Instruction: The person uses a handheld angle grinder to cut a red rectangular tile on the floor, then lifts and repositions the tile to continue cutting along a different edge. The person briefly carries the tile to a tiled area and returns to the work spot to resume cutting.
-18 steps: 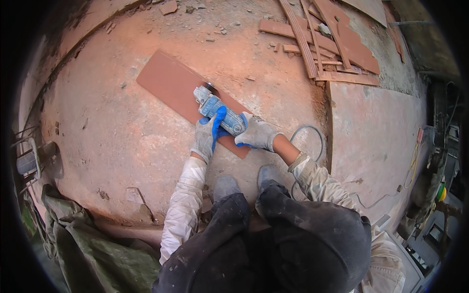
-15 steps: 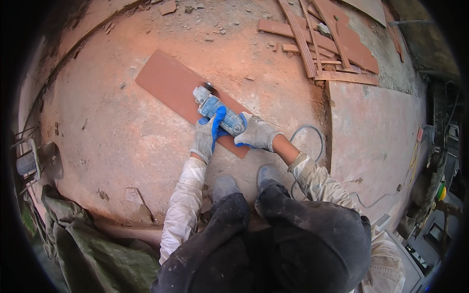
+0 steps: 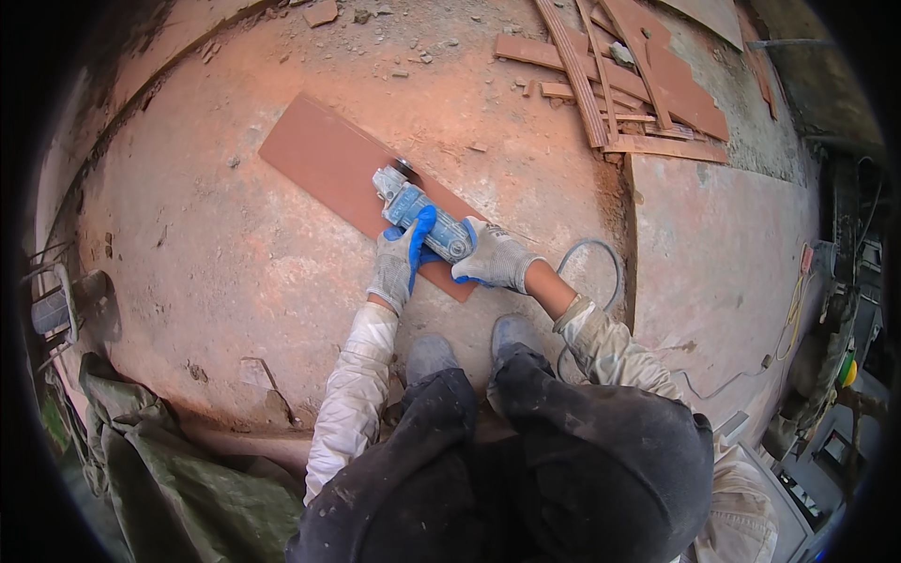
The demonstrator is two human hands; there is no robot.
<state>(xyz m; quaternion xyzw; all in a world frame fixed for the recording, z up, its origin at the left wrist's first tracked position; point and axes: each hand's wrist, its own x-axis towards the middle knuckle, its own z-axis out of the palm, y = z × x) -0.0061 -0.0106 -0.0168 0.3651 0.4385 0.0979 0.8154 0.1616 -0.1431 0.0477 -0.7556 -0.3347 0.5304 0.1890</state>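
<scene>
Both my hands, in grey gloves with blue coated palms, grip a dusty blue angle grinder [image 3: 411, 208]. My left hand [image 3: 400, 258] is closed round the near left side of its body, the thumb along the top. Wrapped round its rear end is my right hand [image 3: 497, 255]; some of its fingers are hidden below. The grinder's dark disc [image 3: 404, 169] sits at the far end, over a long reddish-brown tile [image 3: 324, 158] that lies slantwise on the floor. Whether the disc touches the tile I cannot tell. The tile's near end shows below the grinder.
Reddish-brown strips and broken pieces [image 3: 629, 80] are piled at the far right. A grey cable [image 3: 615, 272] loops on the floor right of my right hand. A raised slab [image 3: 713, 272] borders the right side. Green tarpaulin [image 3: 188, 479] lies at the near left, and rubble [image 3: 427, 56] is scattered far off.
Almost nothing differs. The grinder and both hands stay at nearly the same spot over the tile, with the grip unchanged.
</scene>
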